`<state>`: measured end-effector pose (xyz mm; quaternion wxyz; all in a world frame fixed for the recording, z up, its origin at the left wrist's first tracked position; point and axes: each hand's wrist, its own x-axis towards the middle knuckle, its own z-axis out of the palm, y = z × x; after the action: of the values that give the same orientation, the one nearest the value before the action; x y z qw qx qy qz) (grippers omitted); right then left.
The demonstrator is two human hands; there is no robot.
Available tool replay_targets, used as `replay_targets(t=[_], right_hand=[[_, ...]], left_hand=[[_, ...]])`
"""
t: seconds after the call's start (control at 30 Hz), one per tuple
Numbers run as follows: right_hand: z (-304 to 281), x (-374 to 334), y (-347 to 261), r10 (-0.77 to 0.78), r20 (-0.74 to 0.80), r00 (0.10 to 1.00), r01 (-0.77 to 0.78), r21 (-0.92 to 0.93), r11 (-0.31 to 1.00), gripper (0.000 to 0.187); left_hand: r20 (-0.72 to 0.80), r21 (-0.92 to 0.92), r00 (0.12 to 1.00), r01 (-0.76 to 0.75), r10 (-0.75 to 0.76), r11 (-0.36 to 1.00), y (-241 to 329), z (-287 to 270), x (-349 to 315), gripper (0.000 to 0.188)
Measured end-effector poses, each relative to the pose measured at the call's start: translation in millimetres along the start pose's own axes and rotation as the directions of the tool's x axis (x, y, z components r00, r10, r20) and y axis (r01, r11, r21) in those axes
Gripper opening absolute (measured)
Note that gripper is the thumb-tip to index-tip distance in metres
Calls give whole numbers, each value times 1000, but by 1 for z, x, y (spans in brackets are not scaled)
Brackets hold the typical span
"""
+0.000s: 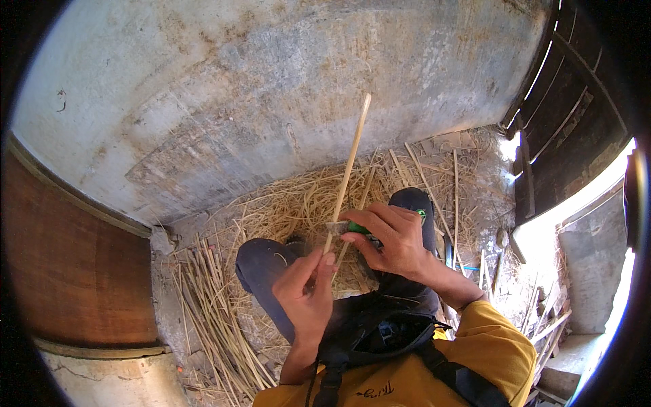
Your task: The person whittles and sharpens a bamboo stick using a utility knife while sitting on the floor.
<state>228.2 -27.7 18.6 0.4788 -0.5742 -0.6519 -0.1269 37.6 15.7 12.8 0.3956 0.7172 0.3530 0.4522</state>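
Note:
A pale bamboo stick (352,152) slants upward in front of me. My left hand (305,288) is closed round its lower part, with the thumb and fingertips pinching it. My right hand (393,241) grips a green-handled blade tool (357,228). The short grey metal end of this tool lies across the stick, just above my left fingertips. Most of the handle is hidden in my right palm, and I cannot make out the exact shape of the blade. Both hands are held above my bent knees.
Curly shavings (291,197) cover the ground ahead, against a stained grey wall (271,102). A bundle of thin sticks (217,312) lies to my left, by a brown wooden panel (74,264). More sticks lie at right. An open black bag (386,336) hangs at my waist.

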Motion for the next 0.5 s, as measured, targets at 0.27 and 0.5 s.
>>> replay_targets(t=[0.27, 0.5], right_hand=[[1, 1, 2, 2, -15, 1000, -2, 0, 1000, 35], [-1, 3, 2, -16, -22, 1000, 15, -13, 1000, 35]], left_hand=[[-22, -5, 997, -78, 78, 997, -2, 0, -3, 20], [37, 128, 995, -98, 94, 987, 1, -9, -7, 21]])
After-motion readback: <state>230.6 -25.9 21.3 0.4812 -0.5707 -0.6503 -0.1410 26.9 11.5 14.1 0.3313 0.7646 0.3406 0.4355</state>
